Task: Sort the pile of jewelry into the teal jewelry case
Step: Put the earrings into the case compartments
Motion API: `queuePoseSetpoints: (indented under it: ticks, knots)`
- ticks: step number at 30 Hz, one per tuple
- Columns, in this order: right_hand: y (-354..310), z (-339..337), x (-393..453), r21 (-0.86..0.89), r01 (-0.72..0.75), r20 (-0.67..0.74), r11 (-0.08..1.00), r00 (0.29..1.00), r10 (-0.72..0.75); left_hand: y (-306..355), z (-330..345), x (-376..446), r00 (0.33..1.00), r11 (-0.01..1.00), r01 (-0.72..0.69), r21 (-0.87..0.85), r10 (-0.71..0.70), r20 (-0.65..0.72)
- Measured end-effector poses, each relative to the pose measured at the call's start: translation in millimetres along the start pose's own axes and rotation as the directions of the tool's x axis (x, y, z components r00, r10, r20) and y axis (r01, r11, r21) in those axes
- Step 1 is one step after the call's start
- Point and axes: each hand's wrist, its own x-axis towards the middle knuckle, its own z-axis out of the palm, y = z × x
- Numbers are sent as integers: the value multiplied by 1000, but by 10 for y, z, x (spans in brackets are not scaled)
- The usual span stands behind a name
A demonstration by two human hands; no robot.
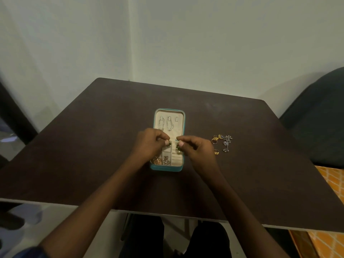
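Note:
The teal jewelry case point(155, 167) lies open in the middle of the dark table, cream lining up. Two silver chains point(165, 122) hang in its lid half. Gold and silver pieces point(161, 160) fill the near left compartments. My left hand point(149, 144) and my right hand point(197, 148) hover over the case's middle. Each pinches a small green earring between thumb and fingertip: one point(169, 144) in the left, one point(178, 146) in the right. The remaining jewelry pile point(222, 143), gold rings and silver flower pieces, lies on the table right of the case.
The dark brown table point(93, 155) stands against a pale wall. A dark chair back point(320, 116) is at the right, with an orange patterned fabric point(331, 183) below it. My legs show under the table's near edge.

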Motion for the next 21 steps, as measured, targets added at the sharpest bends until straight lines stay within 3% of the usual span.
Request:
queuePoseSetpoints:
  ticks: [7,21]
  knots:
    - [37,-41,69,-88,-28,26,996,999,30,3,79,84,999,979,-11,201,2,46]
    - [-10,51,168,-123,-47,56,991,997,54,-4,113,84,998,927,-64,370,55,33]
